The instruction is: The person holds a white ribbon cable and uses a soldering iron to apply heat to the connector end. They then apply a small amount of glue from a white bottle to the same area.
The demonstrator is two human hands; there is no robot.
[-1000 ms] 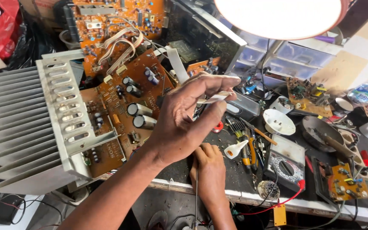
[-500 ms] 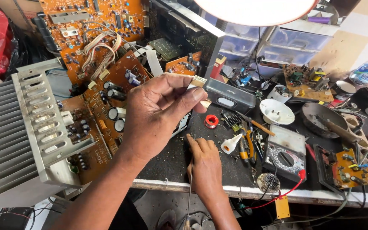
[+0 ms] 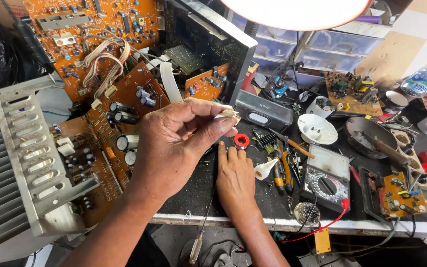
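A dark work surface (image 3: 193, 193) with a pale, worn front edge ran across the scene. A large round white lamp shade (image 3: 297, 10) glowed brightly at the top, lighting everything beneath it. Behind it stood clear plastic drawer units (image 3: 322, 49), and further right a pale wall (image 3: 421, 34) with a tan board (image 3: 386, 54) leaning against it. Below the edge the floor lay in shadow.

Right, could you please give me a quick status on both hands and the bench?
Left hand raised, pinching a small pale part. Right hand flat on the black mat, by the red solder spool. Multimeter and pliers close right.
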